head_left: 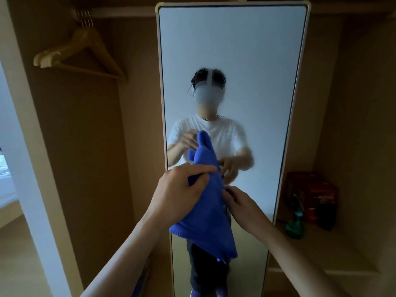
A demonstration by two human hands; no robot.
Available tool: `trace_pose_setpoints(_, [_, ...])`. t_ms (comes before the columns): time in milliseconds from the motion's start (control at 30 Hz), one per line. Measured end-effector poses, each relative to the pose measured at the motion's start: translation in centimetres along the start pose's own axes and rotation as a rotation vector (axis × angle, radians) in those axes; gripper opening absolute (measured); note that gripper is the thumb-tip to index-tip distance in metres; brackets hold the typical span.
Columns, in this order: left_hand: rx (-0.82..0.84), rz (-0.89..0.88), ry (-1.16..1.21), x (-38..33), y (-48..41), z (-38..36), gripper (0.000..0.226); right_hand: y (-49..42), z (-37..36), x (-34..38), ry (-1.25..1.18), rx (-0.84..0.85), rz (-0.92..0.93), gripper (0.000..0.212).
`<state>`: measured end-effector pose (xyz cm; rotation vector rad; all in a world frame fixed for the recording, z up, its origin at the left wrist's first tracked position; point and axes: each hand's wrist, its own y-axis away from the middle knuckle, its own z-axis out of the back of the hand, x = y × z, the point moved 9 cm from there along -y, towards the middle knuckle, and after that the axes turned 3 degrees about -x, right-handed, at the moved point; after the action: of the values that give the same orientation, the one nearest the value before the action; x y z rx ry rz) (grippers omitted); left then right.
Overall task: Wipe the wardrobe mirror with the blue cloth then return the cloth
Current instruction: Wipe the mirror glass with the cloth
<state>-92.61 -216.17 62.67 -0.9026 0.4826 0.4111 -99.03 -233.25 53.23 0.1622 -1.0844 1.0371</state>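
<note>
Left hand [180, 189] clamped round the bunched blue cloth [205, 213], right hand [242, 202] pinching its edge. Probably shaping a wiping pad. Cloth looks clear of the mirror [231, 50], so no wiping yet.

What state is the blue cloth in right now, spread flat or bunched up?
Bunched. The blue cloth hangs in loose folds, gathered in the left hand, the right hand pinching its edge.

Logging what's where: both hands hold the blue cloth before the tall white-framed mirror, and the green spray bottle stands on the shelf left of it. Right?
One slip: the head view shows the green spray bottle on the shelf right of the tall white-framed mirror, not left. The left hand and right hand do both hold the blue cloth before it.
</note>
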Motion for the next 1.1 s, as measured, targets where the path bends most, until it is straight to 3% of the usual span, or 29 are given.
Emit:
trace_pose_setpoints(200, [0.022, 0.002, 0.259, -0.7, 0.2, -1.1, 0.034, 1.3, -0.1, -1.0, -0.341, 0.027, -0.185, 0.019])
trace_pose_setpoints(333, [0.028, 0.055, 0.573, -0.4, 0.0, -1.6, 0.029, 2.4, -0.1, -0.8, -0.622, 0.104, -0.258, 0.055])
trace_pose_setpoints(400, [0.048, 0.063, 0.690, -0.3, -0.1, -2.0, 0.026, 3.2, -0.4, -1.3, -0.716, 0.149, -0.334, 0.061])
trace_pose_setpoints(500, [0.062, 0.066, 0.794, -0.6, -0.1, -2.6, 0.025, 3.8, -0.2, -1.2, -0.841, 0.151, -0.374, 0.057])
trace_pose_setpoints(633, [0.056, 0.081, 0.796, -1.0, 0.1, -3.2, 0.027, 4.1, 1.0, -0.1, -0.990, 0.180, -0.290, 0.060])
trace_pose_setpoints(933, [0.034, 0.190, 0.676, -0.1, 1.5, -3.4, 0.030, 4.5, 5.3, -0.8, -1.030, -0.038, -0.276, 0.044])
trace_pose_setpoints(1100, [0.128, 0.303, 0.894, -0.2, 2.3, -5.1, 0.039, 4.9, 6.7, 0.2, -1.005, -0.022, -0.230, 0.039])
